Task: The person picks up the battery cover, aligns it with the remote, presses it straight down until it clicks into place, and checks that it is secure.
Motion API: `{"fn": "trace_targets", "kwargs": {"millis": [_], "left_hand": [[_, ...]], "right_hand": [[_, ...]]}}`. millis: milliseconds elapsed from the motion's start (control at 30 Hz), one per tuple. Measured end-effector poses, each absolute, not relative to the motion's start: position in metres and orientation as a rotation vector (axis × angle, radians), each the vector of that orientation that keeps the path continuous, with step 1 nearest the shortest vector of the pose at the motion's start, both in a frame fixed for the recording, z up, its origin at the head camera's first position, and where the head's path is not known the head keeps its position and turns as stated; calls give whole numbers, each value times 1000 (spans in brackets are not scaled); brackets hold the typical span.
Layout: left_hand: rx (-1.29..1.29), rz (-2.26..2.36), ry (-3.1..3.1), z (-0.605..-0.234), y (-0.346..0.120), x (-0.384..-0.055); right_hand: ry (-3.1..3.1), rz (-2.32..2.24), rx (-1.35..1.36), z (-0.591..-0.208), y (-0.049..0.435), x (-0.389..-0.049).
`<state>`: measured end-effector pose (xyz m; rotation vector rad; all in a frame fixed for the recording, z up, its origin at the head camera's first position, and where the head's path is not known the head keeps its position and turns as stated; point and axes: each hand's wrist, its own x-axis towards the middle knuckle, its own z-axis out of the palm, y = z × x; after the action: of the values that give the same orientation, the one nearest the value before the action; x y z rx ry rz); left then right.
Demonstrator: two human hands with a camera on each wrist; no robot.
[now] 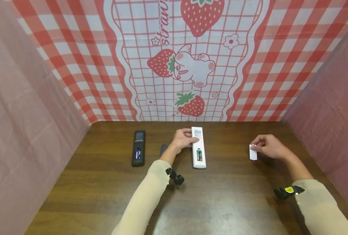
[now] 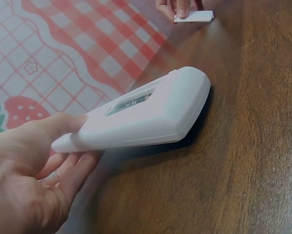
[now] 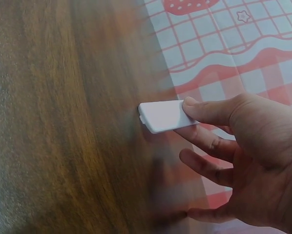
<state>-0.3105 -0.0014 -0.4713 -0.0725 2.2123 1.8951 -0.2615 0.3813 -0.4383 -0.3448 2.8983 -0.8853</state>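
Note:
My left hand (image 1: pixel 182 139) grips a white remote control (image 1: pixel 198 143) by its side, thumb over its back and fingers beneath. The remote lies back side up, its battery compartment uncovered with green batteries (image 1: pixel 199 155) inside. In the left wrist view, the remote (image 2: pixel 151 114) is tilted, its near end over a dark shadow. Off to the right, my right hand (image 1: pixel 269 147) pinches a small white battery cover (image 1: pixel 253 152) between thumb and forefinger. The right wrist view shows this cover (image 3: pixel 163 116) held at one end, the other fingers spread loosely below.
A black remote control (image 1: pixel 139 143) lies on the wooden table (image 1: pixel 215 202) at left, blue batteries (image 1: pixel 137 153) showing in its uncovered compartment. Beside it is a dark grey flat piece (image 1: pixel 163 149), partly hidden by my left wrist. A strawberry-print cloth (image 1: pixel 188 75) hangs at the table's back edge.

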Motion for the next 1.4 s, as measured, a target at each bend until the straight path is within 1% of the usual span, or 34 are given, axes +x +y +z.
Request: {"fn": "trace_targets", "kwargs": {"millis": [767, 1400], "left_hand": [[34, 1966, 2157, -465, -5, -309], [79, 1937, 2135, -461, -9, -312]], "right_hand": [[2885, -922, -359, -436, 380, -262], [2893, -896, -331, -435, 382, -265]]}}
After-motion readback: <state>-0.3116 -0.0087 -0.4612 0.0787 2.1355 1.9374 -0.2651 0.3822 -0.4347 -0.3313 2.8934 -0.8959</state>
